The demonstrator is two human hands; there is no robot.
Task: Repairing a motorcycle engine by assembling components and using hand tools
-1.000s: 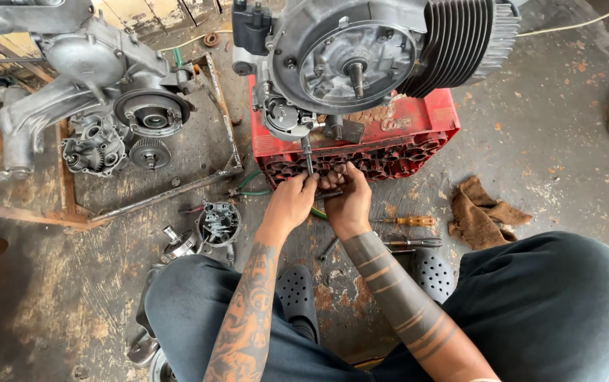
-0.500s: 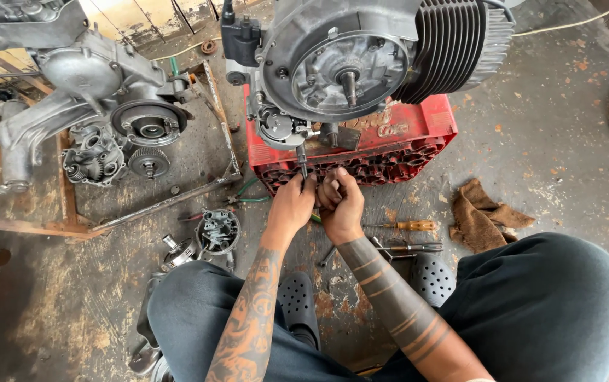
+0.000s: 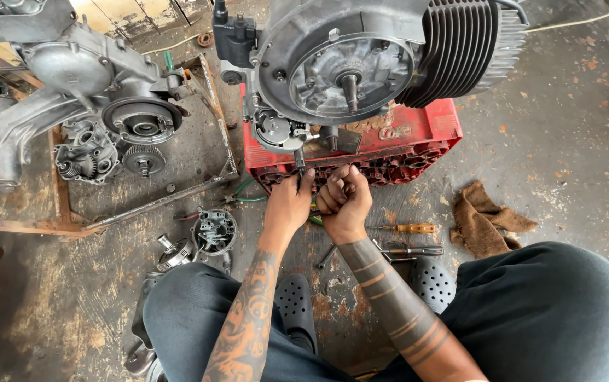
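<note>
Head view shows one engine (image 3: 361, 64) on one red crate (image 3: 425, 141). Two hands work under it: left hand (image 3: 290, 205) pinches a thin tool (image 3: 299, 166); right hand (image 3: 345, 201) is a tight fist.

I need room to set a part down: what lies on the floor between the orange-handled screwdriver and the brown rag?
In the head view, only bare stained concrete separates the orange-handled screwdriver from the brown rag.

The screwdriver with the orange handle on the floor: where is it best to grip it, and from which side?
Probably the orange handle of the screwdriver, from above. It lies flat on the floor, handle pointing right, the thin shaft towards the right hand; the handle is thicker and has free space around it.
</note>
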